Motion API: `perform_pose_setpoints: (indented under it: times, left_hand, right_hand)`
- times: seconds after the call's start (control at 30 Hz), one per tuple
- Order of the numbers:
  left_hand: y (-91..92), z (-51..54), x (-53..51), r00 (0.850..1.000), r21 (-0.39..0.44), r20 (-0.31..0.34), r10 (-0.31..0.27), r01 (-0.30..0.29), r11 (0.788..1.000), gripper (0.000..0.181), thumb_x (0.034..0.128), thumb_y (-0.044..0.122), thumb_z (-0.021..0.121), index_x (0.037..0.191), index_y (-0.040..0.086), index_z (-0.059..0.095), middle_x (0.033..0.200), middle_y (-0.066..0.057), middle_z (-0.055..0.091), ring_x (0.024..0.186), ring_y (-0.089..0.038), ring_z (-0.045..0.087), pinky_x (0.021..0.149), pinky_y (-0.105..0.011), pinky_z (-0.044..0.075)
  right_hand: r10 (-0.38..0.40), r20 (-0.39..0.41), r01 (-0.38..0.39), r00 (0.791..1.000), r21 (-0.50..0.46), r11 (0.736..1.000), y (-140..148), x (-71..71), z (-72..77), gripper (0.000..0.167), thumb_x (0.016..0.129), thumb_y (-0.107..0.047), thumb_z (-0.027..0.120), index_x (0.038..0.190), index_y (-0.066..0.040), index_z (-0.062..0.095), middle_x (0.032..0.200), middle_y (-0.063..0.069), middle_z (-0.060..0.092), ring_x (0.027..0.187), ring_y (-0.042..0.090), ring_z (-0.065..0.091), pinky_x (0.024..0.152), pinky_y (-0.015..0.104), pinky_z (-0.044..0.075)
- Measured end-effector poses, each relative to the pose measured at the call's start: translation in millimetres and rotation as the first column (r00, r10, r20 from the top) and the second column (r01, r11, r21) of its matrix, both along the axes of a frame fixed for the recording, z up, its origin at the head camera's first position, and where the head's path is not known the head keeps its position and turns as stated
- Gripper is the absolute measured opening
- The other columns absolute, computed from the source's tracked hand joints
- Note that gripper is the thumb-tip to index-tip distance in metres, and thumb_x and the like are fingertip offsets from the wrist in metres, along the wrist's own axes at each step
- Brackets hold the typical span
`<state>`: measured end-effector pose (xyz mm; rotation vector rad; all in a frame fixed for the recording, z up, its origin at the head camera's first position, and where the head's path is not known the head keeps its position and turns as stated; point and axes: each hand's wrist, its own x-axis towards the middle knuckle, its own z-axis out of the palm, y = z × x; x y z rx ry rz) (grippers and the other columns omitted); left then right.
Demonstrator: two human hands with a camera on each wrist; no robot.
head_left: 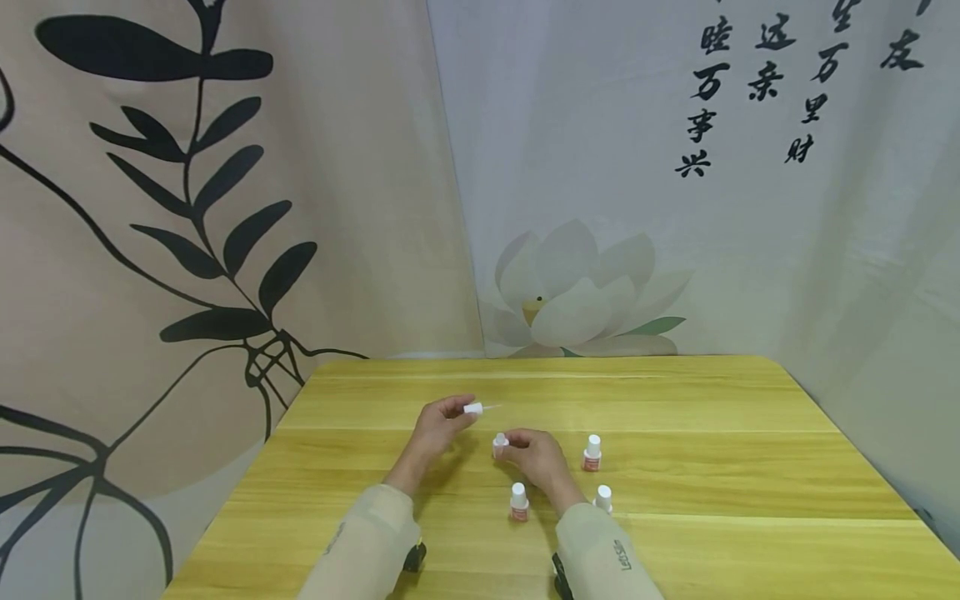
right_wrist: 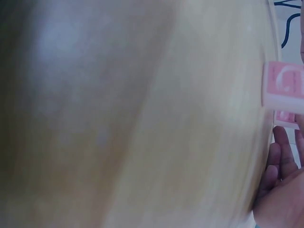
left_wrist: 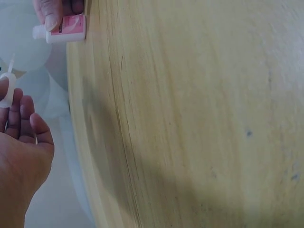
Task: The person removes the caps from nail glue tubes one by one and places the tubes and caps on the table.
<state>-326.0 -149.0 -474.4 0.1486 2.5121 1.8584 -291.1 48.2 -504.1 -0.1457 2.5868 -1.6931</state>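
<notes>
Between its thumb and fingers, the left hand (head_left: pixel 442 429) pinches a white cap (head_left: pixel 473 408) with a thin applicator pointing right. The right hand (head_left: pixel 536 458) grips a small uncapped bottle (head_left: pixel 500 447), lower and to the right of the cap. In the left wrist view, the left hand (left_wrist: pixel 23 147) holds the cap (left_wrist: pixel 8 90) at the frame's edge, and the bottle (left_wrist: pixel 66 30) shows a pink label and bare neck under the right hand's fingers (left_wrist: pixel 51 21). The right wrist view catches the right hand (right_wrist: pixel 282 185) and a pink-labelled bottle (right_wrist: pixel 285 85) at its edge.
Three capped bottles stand on the wooden table (head_left: pixel 712 467): one (head_left: pixel 592 453) right of the right hand, one (head_left: pixel 519 503) between the forearms, one (head_left: pixel 603 498) partly behind the right sleeve. A printed curtain (head_left: pixel 375 208) hangs behind the table.
</notes>
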Motion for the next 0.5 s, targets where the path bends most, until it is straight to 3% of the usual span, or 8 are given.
perform_pose_setpoints:
  times: [0.17, 0.5]
  left_hand:
    - [0.0, -3.0, -0.8, 1.0, 0.002, -0.008, 0.004, -0.004, 1.0, 0.029, 0.0949, 0.017, 0.068, 0.121, 0.005, 0.069, 0.105, -0.007, 0.068, 0.098, -0.02, 0.06, 0.09, -0.045, 0.051]
    - [0.7, 1.2, 1.6, 1.0, -0.002, -0.006, 0.013, -0.013, 1.0, 0.023, 0.0923, 0.011, 0.07, 0.114, 0.002, 0.07, 0.103, -0.005, 0.069, 0.094, -0.018, 0.06, 0.082, -0.033, 0.05]
  right_hand:
    - [0.001, 0.004, -0.001, 1.0, 0.002, 1.0, 0.2, -0.9, -0.3, 0.024, 0.088, -0.025, 0.076, 0.107, -0.011, 0.075, 0.107, 0.003, 0.072, 0.104, 0.023, 0.064, 0.093, 0.048, 0.048]
    - [-0.013, 0.012, 0.013, 1.0, 0.0, 1.0, -0.5, -1.7, -2.5, 0.023, 0.087, -0.025, 0.076, 0.106, -0.011, 0.076, 0.106, 0.001, 0.073, 0.104, 0.023, 0.064, 0.093, 0.048, 0.048]
